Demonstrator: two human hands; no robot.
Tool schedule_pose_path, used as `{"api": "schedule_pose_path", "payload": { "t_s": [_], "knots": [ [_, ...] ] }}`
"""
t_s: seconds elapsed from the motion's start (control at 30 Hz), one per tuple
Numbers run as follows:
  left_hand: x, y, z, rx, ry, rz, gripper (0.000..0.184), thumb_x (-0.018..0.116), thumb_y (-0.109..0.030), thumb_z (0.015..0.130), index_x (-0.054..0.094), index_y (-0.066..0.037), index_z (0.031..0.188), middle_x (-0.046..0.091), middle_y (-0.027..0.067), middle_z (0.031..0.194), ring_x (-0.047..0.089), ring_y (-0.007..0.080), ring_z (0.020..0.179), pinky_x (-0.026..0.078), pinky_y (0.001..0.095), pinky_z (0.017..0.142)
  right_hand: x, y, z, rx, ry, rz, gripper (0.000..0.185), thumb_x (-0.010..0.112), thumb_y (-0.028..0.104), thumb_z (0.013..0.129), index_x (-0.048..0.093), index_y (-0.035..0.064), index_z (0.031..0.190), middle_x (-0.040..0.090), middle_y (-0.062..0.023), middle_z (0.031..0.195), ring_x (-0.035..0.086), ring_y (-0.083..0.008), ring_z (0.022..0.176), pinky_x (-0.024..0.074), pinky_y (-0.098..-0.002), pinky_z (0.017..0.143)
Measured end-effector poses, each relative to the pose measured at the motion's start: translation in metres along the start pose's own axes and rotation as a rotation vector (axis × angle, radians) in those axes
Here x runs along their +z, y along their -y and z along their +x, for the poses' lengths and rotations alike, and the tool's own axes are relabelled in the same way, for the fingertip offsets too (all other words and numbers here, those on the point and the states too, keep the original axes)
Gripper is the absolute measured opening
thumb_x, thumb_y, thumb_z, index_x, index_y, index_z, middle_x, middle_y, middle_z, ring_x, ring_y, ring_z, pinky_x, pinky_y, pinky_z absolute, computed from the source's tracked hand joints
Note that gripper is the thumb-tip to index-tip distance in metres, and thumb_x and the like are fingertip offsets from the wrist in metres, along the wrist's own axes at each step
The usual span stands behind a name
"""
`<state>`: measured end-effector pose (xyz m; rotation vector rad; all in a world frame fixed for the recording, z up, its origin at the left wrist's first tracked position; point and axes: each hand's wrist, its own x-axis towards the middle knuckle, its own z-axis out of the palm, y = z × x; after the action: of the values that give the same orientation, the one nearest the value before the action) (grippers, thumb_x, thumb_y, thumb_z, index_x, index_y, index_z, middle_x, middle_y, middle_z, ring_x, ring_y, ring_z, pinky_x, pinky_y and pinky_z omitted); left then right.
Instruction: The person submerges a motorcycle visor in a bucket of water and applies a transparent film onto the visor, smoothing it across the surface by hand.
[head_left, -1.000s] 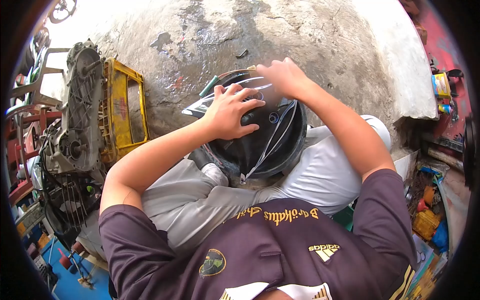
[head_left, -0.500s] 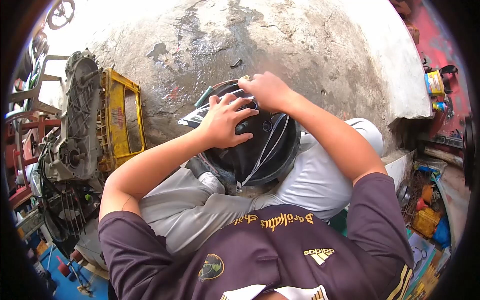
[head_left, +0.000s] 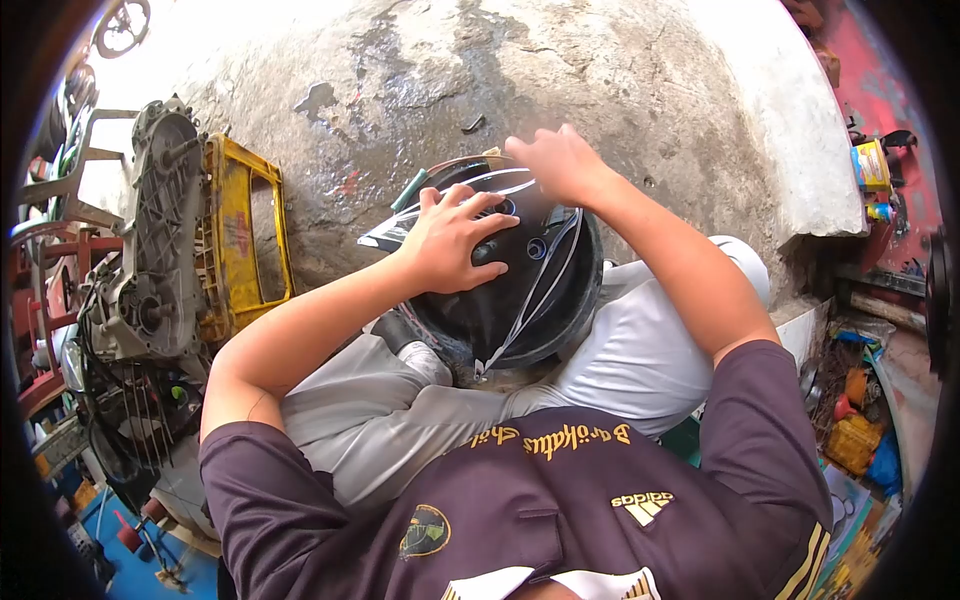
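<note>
Overlapping the black piece [head_left: 512, 270], left fingers [head_left: 492, 223] spread, yellow crate [head_left: 236, 185] leftward; right fingers [head_left: 535, 155] unclear

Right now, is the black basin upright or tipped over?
Upright. The black basin has its mouth facing up, with the black panel lying across it under the spread left hand.

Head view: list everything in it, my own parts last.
Tub: one, black, centre
Panel: one, black, pale-edged, over tub
Stick: one, teal, tub's far-left edge
Casing: one, grey, left
Crate: one, yellow, left
Wheel: one, dark, upper left
Can: one, yellow-blue, upper right
Clutter: too many to count, mixed colours, both sides
Floor: one, grey, ahead
Shirt: one, dark purple, bottom
Trousers: one pair, pale grey, beside tub
Left hand: one, bare, spread on panel
Right hand: one, bare, blurred, near tub's far edge
</note>
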<state>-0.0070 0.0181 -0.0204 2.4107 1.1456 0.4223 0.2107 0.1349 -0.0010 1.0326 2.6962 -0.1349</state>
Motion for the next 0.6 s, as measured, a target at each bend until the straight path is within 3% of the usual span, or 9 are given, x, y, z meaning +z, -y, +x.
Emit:
{"api": "schedule_pose_path", "payload": {
  "t_s": [0.17, 0.33, 0.43, 0.5, 0.6],
  "knots": [
    [-0.003, -0.002, 0.002, -0.034, 0.060, 0.006, 0.063, 0.083, -0.045, 0.078, 0.069, -0.026, 0.137, 0.058, 0.0064, 0.147, 0.049, 0.0324, 0.134, 0.035, 0.0547, 0.104, 0.012, 0.020, 0.001, -0.166, -0.096, 0.100, 0.041, 0.075, 0.012, 0.085, 0.062, 0.0128, 0.124, 0.077, -0.0088, 0.097, 0.073, -0.0290, 0.108, 0.0534, -0.0472, 0.087],
    [0.002, 0.002, 0.000, 0.001, 0.001, 0.006, 0.063, 0.082, -0.046, 0.079, 0.069, -0.025, 0.136, 0.058, 0.0060, 0.145, 0.048, 0.0327, 0.134, 0.035, 0.0549, 0.103, -0.006, -0.002, -0.001, -0.005, 0.095, 0.075, 0.037, 0.072, 0.011, 0.085, 0.061, 0.0091, 0.120, 0.073, -0.0156, 0.099, 0.071, -0.0353, 0.100, 0.0539, -0.0472, 0.085],
    [0.002, 0.002, 0.000, 0.023, -0.035, 0.012, 0.062, 0.081, -0.048, 0.079, 0.069, -0.025, 0.136, 0.058, 0.0050, 0.144, 0.049, 0.0321, 0.132, 0.036, 0.0548, 0.102, 0.002, 0.016, 0.001, -0.122, -0.042, 0.073, 0.042, 0.075, 0.009, 0.084, 0.061, 0.0128, 0.124, 0.075, -0.0122, 0.098, 0.074, -0.0313, 0.106, 0.0548, -0.0459, 0.086],
    [0.000, 0.000, 0.001, -0.022, 0.053, -0.006, 0.063, 0.082, -0.045, 0.079, 0.069, -0.026, 0.137, 0.058, 0.0066, 0.147, 0.048, 0.0329, 0.134, 0.035, 0.0558, 0.103, -0.002, 0.021, 0.001, -0.165, -0.037, 0.091, 0.044, 0.076, 0.010, 0.083, 0.061, 0.0121, 0.124, 0.076, -0.0122, 0.098, 0.074, -0.0315, 0.105, 0.0549, -0.0457, 0.086],
    [-0.003, -0.002, 0.001, -0.028, 0.050, -0.013, 0.062, 0.082, -0.045, 0.079, 0.069, -0.025, 0.137, 0.058, 0.0070, 0.146, 0.049, 0.0329, 0.134, 0.035, 0.0561, 0.104, -0.007, 0.013, 0.005, -0.089, 0.067, 0.079, 0.047, 0.079, 0.020, 0.082, 0.060, 0.0113, 0.125, 0.074, -0.0159, 0.098, 0.072, -0.0365, 0.102, 0.0539, -0.0467, 0.087]
  ]
}}
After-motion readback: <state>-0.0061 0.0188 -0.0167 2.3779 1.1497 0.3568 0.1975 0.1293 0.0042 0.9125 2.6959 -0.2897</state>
